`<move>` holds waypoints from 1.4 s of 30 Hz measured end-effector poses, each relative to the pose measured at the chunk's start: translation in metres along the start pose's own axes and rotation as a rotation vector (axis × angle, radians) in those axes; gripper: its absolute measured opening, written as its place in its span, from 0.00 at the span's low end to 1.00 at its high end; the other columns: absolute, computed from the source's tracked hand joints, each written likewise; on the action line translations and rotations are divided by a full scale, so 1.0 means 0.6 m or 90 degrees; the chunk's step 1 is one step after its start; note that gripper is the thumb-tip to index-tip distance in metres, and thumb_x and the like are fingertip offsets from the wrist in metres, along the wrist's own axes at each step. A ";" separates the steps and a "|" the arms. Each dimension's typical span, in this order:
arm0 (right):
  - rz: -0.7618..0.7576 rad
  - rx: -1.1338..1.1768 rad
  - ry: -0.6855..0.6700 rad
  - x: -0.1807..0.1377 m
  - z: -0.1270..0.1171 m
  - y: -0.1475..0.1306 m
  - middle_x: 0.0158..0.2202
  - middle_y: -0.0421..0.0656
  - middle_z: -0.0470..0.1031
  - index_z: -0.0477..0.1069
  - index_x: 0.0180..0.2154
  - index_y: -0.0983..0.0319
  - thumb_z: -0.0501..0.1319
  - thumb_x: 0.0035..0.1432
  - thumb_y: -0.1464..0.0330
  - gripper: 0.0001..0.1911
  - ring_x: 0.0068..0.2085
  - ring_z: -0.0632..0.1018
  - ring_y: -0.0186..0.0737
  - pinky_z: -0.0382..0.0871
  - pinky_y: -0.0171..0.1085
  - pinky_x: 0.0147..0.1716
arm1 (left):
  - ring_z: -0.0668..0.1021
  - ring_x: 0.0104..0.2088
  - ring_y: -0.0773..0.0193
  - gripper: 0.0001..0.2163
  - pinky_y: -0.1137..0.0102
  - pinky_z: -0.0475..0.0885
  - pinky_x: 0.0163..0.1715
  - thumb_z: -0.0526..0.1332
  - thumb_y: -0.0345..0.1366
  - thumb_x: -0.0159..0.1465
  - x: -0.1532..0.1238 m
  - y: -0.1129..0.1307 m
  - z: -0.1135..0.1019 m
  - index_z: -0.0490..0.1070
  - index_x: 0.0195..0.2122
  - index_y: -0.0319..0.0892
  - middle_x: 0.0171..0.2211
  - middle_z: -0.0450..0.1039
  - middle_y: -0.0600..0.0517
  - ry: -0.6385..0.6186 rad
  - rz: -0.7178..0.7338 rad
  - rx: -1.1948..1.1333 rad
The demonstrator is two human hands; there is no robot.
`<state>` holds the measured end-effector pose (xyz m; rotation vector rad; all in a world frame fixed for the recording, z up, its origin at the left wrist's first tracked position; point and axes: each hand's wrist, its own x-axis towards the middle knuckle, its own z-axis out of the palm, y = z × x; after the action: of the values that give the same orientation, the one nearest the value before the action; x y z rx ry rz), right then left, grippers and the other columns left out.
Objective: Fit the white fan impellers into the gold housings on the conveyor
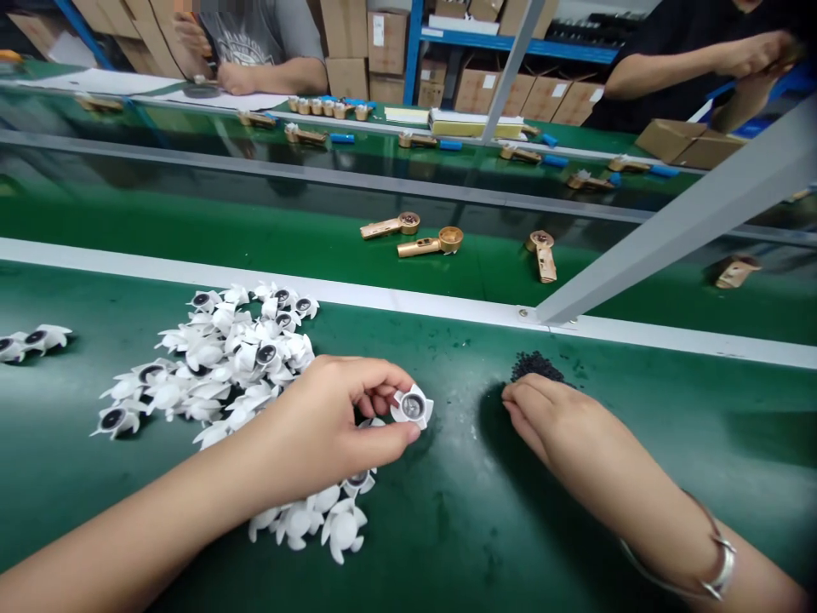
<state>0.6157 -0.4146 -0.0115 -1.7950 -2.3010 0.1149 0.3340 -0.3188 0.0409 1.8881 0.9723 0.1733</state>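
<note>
The left hand (345, 417) is pinching a small white plastic fan wheel with a dark round hub (412, 407) between thumb and fingers, holding it over the dark green tabletop (447, 536). The right hand (562, 417), wearing a silvery metal bracelet (722, 569) at its wrist, is reaching to the near edge of a small pile of tiny black pieces (536, 366). Its fingers are bunching together and hiding their own tips, so whether they are gripping a piece cannot be told.

A loose heap of similar white fan wheels (217, 345) is spreading to the left, and the left hand and forearm are covering part of it. More wheels are showing below that forearm, and a few others are lying apart at the far left.

Beyond the tabletop, a pale straight rail (408, 300) is running across. A thick grey slanting post (657, 221) is rising from it on the right, blocking part of the view behind. Past the rail, gold-coloured handled housings with round heads (431, 244) are lying on a green strip. Farther back, a person in a grey shirt (255, 38) and a person in black (664, 77) are working, the latter near an open brown cardboard box (695, 145).
</note>
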 end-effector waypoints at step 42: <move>0.017 0.058 0.052 0.506 -0.023 -0.099 0.53 0.53 0.76 0.70 0.57 0.65 0.63 0.64 0.68 0.20 0.51 0.78 0.50 0.72 0.49 0.52 | 0.79 0.37 0.71 0.08 0.77 0.76 0.37 0.68 0.39 0.64 -0.009 -0.029 -0.101 0.75 0.40 0.42 0.40 0.76 0.54 0.331 0.051 -0.649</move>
<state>0.4927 -0.1373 0.0516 -1.7533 -2.1808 0.1454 0.2908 -0.2767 0.0598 0.9321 0.8770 1.0358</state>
